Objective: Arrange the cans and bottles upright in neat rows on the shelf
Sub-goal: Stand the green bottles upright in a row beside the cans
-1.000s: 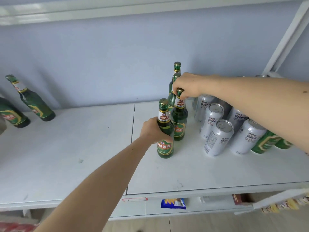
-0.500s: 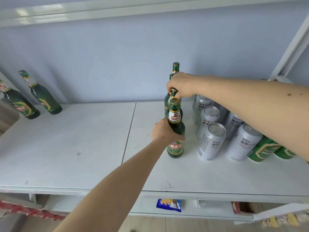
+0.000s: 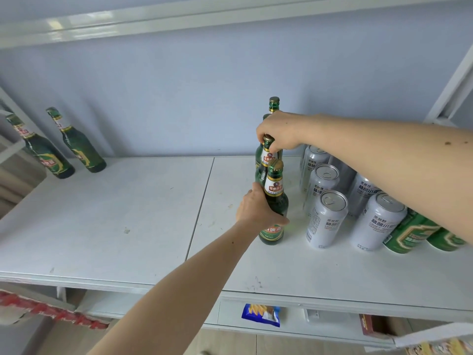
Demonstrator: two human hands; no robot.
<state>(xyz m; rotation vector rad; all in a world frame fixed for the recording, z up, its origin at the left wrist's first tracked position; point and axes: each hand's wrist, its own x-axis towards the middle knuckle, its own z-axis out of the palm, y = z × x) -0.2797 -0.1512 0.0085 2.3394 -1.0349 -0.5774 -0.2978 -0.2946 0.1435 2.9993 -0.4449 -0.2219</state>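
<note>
Head view, white painted shelf (image 3: pixel 133 226) w/ pale blue wall behind.

L hand (image 3: pixel 256 208): fingers and thumb curled round body of front green glass beer bottle (image 3: pixel 273 213), gold cap, red/white label. Bottle upright, base on shelf, approx. centre-right.

R hand (image 3: pixel 279 131): reaches in from right, fingertips pinching cap/neck of second green glass bottle (image 3: pixel 267 156), standing directly behind the front one, upright. Two more green bottles behind that; only the cap of the rearmost one (image 3: pixel 274 103) clearly visible above R hand; the other mostly hidden. All four form one line front-to-back.

Just right of bottle line: silver aluminium cans (image 3: pixel 326 219) w/ dark print, upright, in rows running back; rear ones partly hidden by R forearm. Right of those: green cans (image 3: pixel 409 233), upright; count unclear.

Far left, well apart from the group: two green glass bottles (image 3: pixel 76 142) near back wall, standing side by side.

Below shelf: blue snack packet (image 3: pixel 261 313) on lower level.
</note>
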